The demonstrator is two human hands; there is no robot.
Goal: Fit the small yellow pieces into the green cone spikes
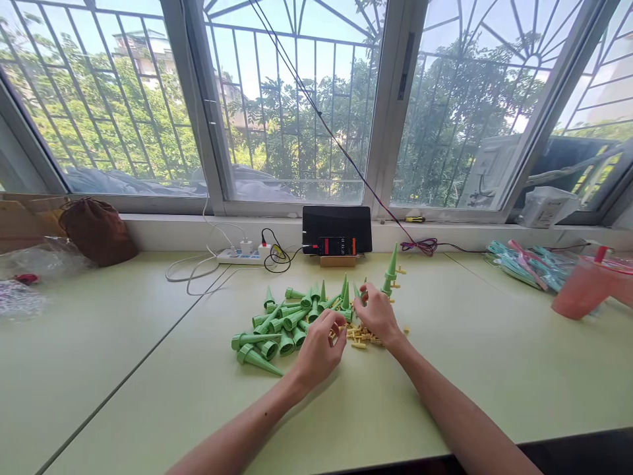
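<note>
A heap of green hollow plastic spikes (295,318) with ribbed, cap-like ends lies in front of me, most of them on their sides. Small yellow T-shaped plastic pieces (363,335) are scattered at its right. My left hand (322,344) is at the heap's near right edge, thumb and fingers curled together; what they hold, if anything, is hidden. Just beyond the yellow pieces, my right hand (378,312) has its fingers closed around a green spike (357,291), partly covered by them. Stacked green spikes (390,270) stand upright behind that hand, with yellow pieces beside them.
A phone (337,246) leans before a black tablet (336,221) at the back. Left of them are a power strip (247,254) with cables and a brown drawstring bag (99,231). At right are a red cup (581,287) and bagged teal items (519,264).
</note>
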